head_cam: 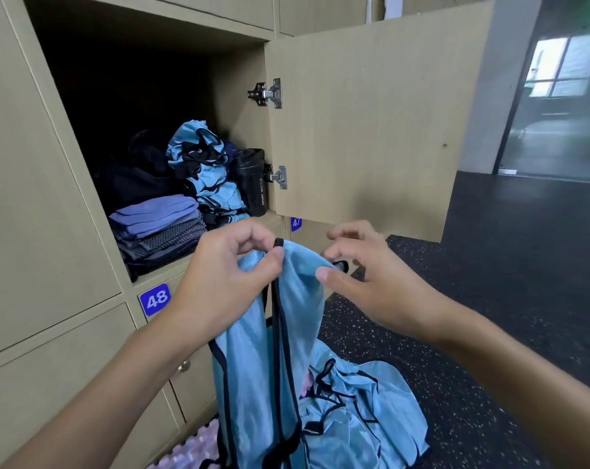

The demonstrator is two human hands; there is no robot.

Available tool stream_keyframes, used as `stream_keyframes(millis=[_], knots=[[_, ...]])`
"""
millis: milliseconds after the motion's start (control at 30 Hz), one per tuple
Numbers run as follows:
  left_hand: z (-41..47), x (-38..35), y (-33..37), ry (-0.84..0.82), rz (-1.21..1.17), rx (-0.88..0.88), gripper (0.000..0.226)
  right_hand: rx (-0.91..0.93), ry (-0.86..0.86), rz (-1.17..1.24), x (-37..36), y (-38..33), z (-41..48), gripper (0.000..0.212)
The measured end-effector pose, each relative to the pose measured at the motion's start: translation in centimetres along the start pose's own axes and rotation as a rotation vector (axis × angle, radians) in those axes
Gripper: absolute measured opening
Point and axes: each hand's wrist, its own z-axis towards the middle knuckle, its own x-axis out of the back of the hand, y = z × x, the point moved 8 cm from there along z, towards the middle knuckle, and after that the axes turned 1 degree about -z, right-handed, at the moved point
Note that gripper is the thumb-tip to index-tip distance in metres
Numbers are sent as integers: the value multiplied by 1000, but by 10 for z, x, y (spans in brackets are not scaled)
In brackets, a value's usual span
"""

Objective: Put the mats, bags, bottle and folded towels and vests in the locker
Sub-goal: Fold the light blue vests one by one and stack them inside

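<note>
The left hand (232,265) is pinching the black-trimmed shoulder loop of a pale blue vest (253,367) between thumb and forefinger, near the centre of the view. The vest is hanging limp from that pinch toward six o'clock. The right hand (371,282) is hovering just beside it at three o'clock, with its thumb lying against the vest's other shoulder and its fingers curled above. I cannot tell whether it is actually gripping the cloth. The two hands are sitting close together without touching.

The locker (239,96) is standing open at eleven o'clock, its door (371,113) swung out toward one o'clock. Inside, folded towels (161,225) are stacked at the front, bundled vests (205,167) are piled beside them, a black bottle (253,181) is standing against the right wall, and a dark bag (131,184) is lying behind. A heap of vests (371,411) is waiting on the floor (489,299) at five o'clock, and a corner of a mat (195,445) is showing at six o'clock.

The vest looks thin, light and slick, with no stiffness at all, so it is likely going to slide and sag wherever it is left unsupported. The corded black trim at the two shoulders seems the surest place to take hold. Pinching both would be spreading the cloth flat for folding, whereas gripping the smooth body panel would probably be letting it slip
</note>
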Motion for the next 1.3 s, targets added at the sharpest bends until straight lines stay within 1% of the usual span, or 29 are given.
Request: stream_keyframes(millis=[133, 233, 300, 367, 467, 567, 667, 733, 833, 933, 1033, 1133, 1200, 1267, 1300], knots=[[4, -1, -4, -24, 15, 16, 16, 17, 97, 75, 12, 6, 6, 21], [8, 0, -16, -93, 79, 87, 10, 40, 182, 110, 22, 6, 10, 21], [10, 0, -25, -159, 135, 121, 24, 72, 184, 87, 25, 3, 12, 19], [10, 1, -30, -200, 177, 120, 38, 94, 115, 102, 24, -1, 14, 17], [9, -2, -29, -220, 205, 72, 49, 143, -40, 159, 13, -14, 10, 15], [8, -7, -24, -217, 206, 21, 53, 174, -145, 196, 0, -19, 7, 15], [6, -11, -10, -224, 209, -47, 55, 206, -203, 184, -9, -20, 5, 15], [5, -11, -2, -218, 168, -76, 54, 188, -210, 181, -12, -17, 4, 17], [4, -11, 3, -225, 60, -64, 54, 175, -189, 143, -17, -14, 4, 14], [3, -11, 5, -235, 20, -65, 50, 141, -135, 176, -16, -10, 5, 13], [3, -9, 5, -217, 32, -61, 43, 123, -33, 166, -8, -8, 7, 15], [6, -2, -3, -197, 125, -30, 28, 73, 46, 202, 0, -3, 9, 17], [7, 0, -7, -188, 153, -9, 23, 54, 92, 217, 4, 0, 11, 17], [5, -2, -8, -203, 81, 31, 12, 59, 126, 226, 8, 0, 11, 18], [4, -4, -8, -208, 44, 58, 14, 65, 141, 226, 9, -1, 12, 18]])
